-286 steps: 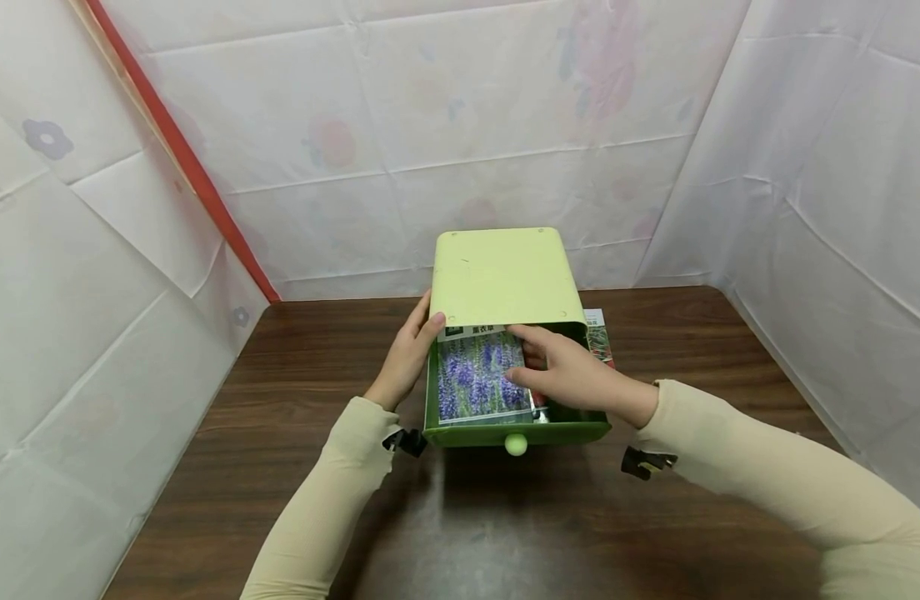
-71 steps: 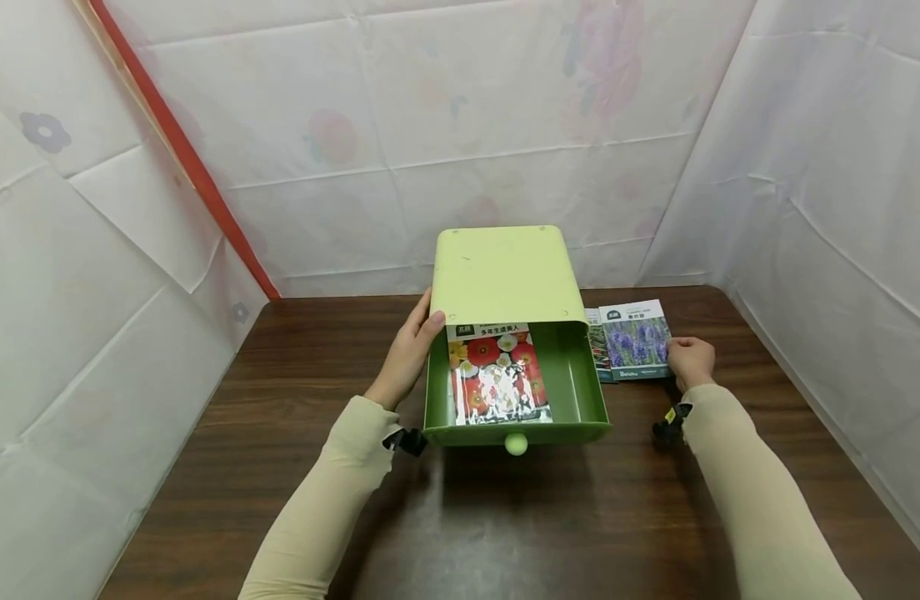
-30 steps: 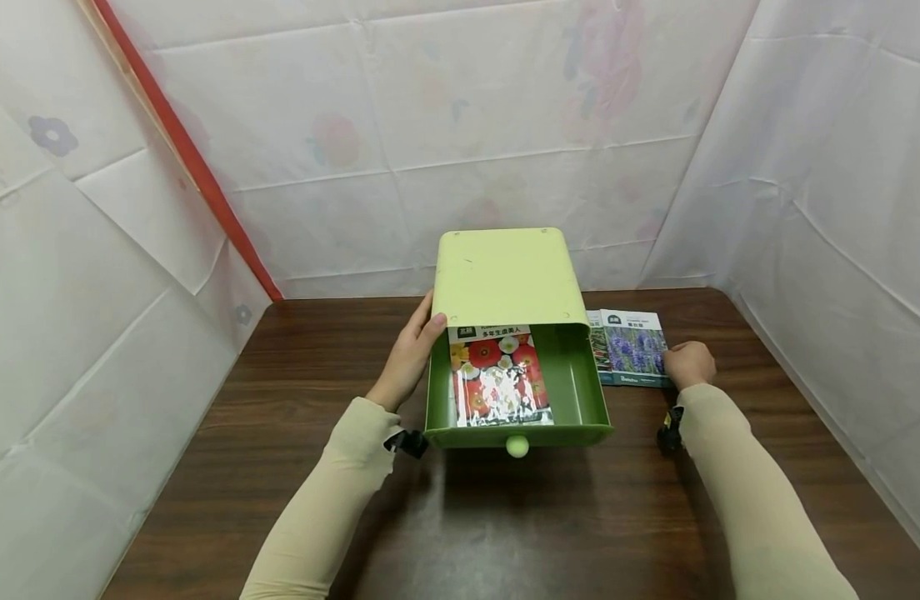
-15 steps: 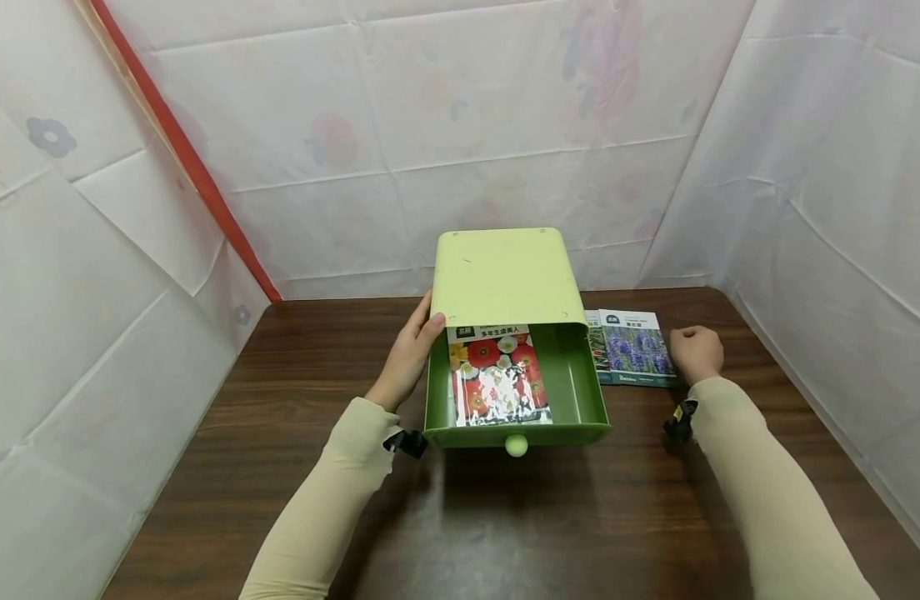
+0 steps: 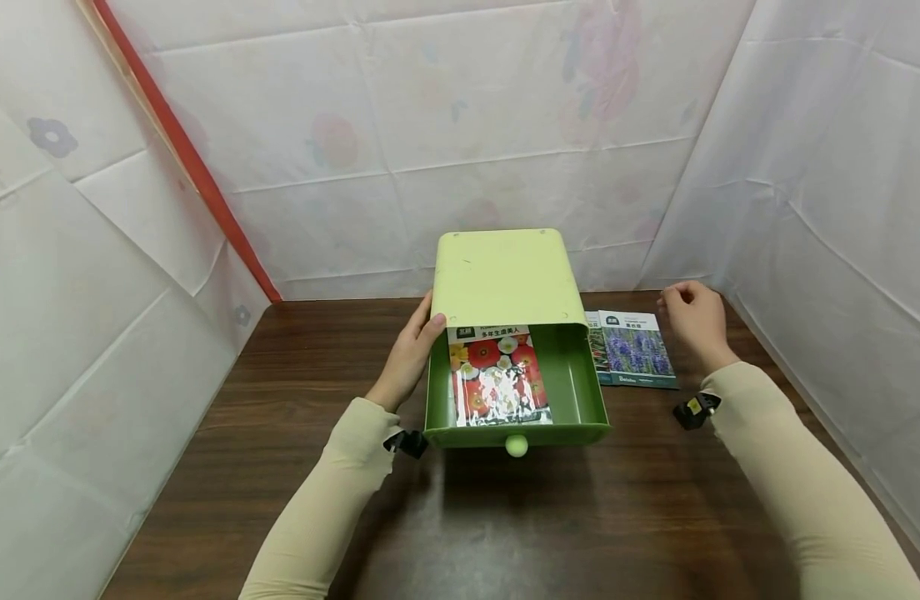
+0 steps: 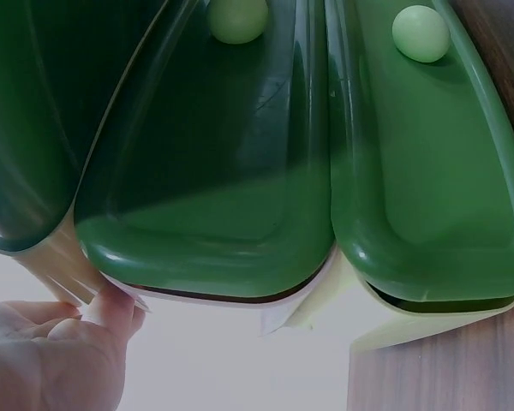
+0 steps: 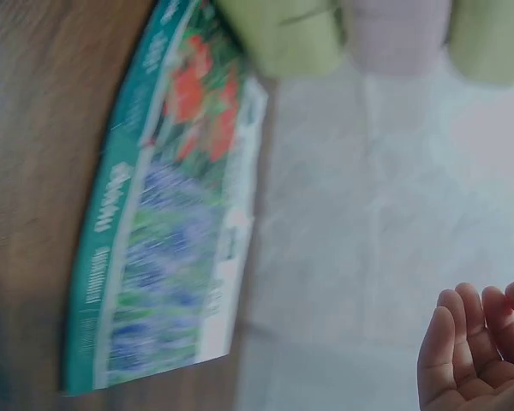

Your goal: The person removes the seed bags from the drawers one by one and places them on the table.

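Observation:
A light-green cabinet (image 5: 505, 275) has its green top drawer (image 5: 571, 387) pulled out. In the drawer lies a seed packet printed with red and white poppies (image 5: 497, 371). My left hand (image 5: 403, 357) rests against the cabinet's left side, the fingers along the wall and the thumb at the front top corner. On the right, a lavender seed packet (image 5: 637, 348) lies on the table, partly over a seed packet with red flowers (image 7: 188, 90). Above the table, just right of the lavender packet, my right hand (image 5: 696, 323) has loosely bent fingers and holds nothing.
Two lower drawers with round knobs (image 6: 421, 34) are closed, seen in the left wrist view. The top drawer's knob (image 5: 516, 446) juts out over the dark wooden table (image 5: 302, 467). White patterned sheets (image 5: 400, 108) hang behind and on both sides.
The lavender packet went from the drawer to the table, uncovering the poppy packet. My right hand has since let go of it, moving up and slightly right. The left hand stayed put.

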The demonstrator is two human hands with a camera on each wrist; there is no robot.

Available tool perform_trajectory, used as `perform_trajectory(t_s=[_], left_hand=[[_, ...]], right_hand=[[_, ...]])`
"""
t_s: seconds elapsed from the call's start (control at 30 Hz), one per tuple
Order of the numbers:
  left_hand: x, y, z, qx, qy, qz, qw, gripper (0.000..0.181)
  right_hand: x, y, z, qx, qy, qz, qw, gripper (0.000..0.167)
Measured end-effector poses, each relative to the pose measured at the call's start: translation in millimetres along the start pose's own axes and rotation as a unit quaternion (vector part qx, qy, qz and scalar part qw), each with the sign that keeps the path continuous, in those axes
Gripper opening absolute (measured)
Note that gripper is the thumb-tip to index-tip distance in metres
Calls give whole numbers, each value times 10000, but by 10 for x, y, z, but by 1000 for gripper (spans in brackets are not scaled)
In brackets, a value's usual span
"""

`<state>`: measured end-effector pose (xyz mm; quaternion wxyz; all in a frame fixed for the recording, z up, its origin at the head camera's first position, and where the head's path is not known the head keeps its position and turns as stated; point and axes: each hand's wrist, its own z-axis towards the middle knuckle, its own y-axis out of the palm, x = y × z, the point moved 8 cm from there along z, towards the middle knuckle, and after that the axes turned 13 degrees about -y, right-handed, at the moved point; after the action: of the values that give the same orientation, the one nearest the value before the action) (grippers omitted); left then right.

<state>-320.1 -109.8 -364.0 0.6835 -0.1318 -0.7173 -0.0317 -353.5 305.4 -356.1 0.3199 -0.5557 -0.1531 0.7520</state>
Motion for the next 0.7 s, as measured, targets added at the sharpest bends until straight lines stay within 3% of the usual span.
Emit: perform_trajectory(t_s=[0.2,0.4,0.53,0.7], left_hand=[[-10,1,2,0,6,-15,10000,62],[-21,-14,8,69,-66,-8,10000,64],[-18,-21,6,99,-63,-9,9999,65],[-11,-24,3,103,-31,14,9999,66]], right_hand=[[-562,-78,-54,31,-880,105,9961,38],[-1193,-45,-242,-96,-1956,148,9805,30],[-1547,39,-408,-251,-2624,95,9646,24],[-1899,184,-633,-469,-3632,-124,9304,13]])
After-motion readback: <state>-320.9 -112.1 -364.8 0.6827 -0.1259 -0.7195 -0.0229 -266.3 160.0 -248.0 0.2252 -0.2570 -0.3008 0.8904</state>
